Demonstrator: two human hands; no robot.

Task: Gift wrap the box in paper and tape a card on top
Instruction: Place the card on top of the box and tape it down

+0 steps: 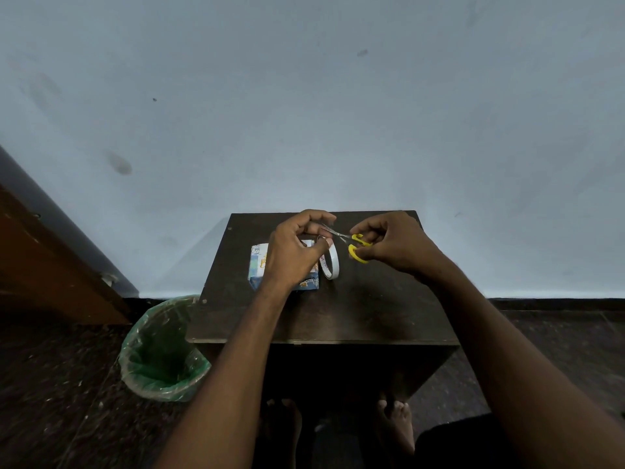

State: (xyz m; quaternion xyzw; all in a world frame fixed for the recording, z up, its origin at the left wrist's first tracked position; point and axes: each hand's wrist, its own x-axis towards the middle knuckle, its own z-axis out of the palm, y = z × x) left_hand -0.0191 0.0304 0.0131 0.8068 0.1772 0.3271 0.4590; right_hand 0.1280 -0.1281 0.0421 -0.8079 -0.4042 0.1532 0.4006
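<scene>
R hand (394, 243) fingers curled thru yellow scissors (357, 247); L hand (292, 252) pinching tape strip, roll (329, 262) at its 3 o'clock. Wrapped box (258, 265) under L. Green-lined bin (162, 346), contents unclear, at table's (338, 309) 8 o'clock.

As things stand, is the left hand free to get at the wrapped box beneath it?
Probably not right away. The left hand hovers directly over the wrapped box, nothing between them, but its fingers pinch the tape roll while the right hand brings the scissors in.

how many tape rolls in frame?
1. The tape roll stands on edge on the table, right of the wrapped box, by the left hand. Another could hide behind the hands.
</scene>
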